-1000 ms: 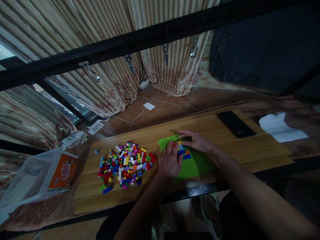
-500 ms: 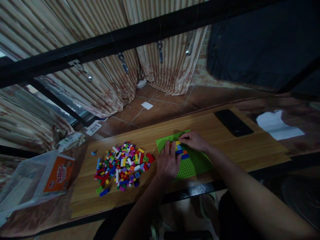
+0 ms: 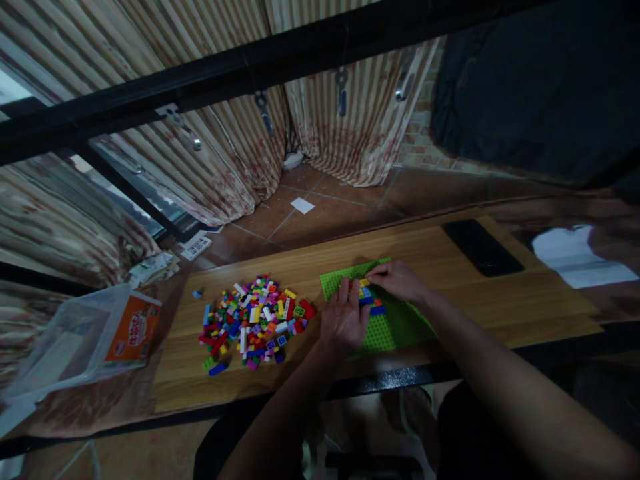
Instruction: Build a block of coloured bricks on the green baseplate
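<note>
Head cam: your L hand (image 3: 345, 320) lies over the L part of the build, fingers stretched fwd & slightly apart, thumb side next to the blue bricks; tips rest at the red/orange bricks. Can't tell if it grips anything underneath. Your R hand (image 3: 397, 280) comes in from the R, thumb & index tips drawn tog. at the yellow brick (image 3: 365, 283), at the far edge of the build. Can't tell if they're clamped on it or just touching; too small & dark.

The build sits on the green baseplate (image 3: 379, 337), approx. mid tabletop (image 3: 530, 307), between your hands: yellow at the far side, then lt blue, then dk blue, w/ an orange-and-blue bit (image 3: 378, 307) on its R. Your L hand covers part of it. Bare studs show toward you; your R arm covers part of the plate's R side.

The loose brick pile (image 3: 257, 320), mixed colours, is L of the plate. Dk phone-like slab (image 3: 483, 248) lies flat at the far R.

Writing: the clear plastic box (image 3: 65, 353) at far L has an orange label (image 3: 133, 330) w/ lg white characters, too blurry to read for sure. White printed card (image 3: 197, 247) on the floor has text, illegible at this res.
</note>
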Available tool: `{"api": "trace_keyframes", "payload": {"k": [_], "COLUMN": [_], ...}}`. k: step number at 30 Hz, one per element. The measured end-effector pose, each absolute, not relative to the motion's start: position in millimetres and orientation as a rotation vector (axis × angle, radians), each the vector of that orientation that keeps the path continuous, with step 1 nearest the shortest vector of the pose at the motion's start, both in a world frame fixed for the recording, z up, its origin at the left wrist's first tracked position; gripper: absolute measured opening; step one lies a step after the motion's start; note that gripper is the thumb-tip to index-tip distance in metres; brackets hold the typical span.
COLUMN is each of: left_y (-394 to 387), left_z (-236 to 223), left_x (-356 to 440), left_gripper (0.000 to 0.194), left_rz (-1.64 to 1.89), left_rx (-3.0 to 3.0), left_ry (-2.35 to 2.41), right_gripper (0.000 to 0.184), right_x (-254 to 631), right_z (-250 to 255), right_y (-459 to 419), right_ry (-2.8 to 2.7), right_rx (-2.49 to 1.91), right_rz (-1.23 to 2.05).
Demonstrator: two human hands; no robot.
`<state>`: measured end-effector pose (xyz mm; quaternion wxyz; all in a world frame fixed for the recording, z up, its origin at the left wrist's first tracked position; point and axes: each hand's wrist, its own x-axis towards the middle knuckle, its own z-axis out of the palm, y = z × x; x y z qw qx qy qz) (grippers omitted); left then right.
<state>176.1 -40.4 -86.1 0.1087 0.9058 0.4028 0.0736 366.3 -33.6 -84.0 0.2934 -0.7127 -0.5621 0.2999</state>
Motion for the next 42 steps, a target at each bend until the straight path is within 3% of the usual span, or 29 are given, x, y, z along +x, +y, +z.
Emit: {"api": "trace_keyframes", "payload": {"k": [25,32,42], "left_y": [-56,-22,-13], "left_z": [-85,-39,-27], "left_x": [169,118,92], "left_gripper": [0.070,0.025,0.026], "left_rz": [0.315,0.203,-0.044], "left_rx": [2.658,2.529,2.436], "left_ry": [1.117,1.311,1.621], "right_gripper": [0.033,0.032,0.033], "right_x": [378,375,381], "right_z": [-90,-85,-90], "right_y": [-38,-39,-37], "right_ry": [-1.525,-1.415,-1.447], "right_rx": [-1.889,-1.981,-2.017], "right_rz": [0.839,0.773,0.737]}}
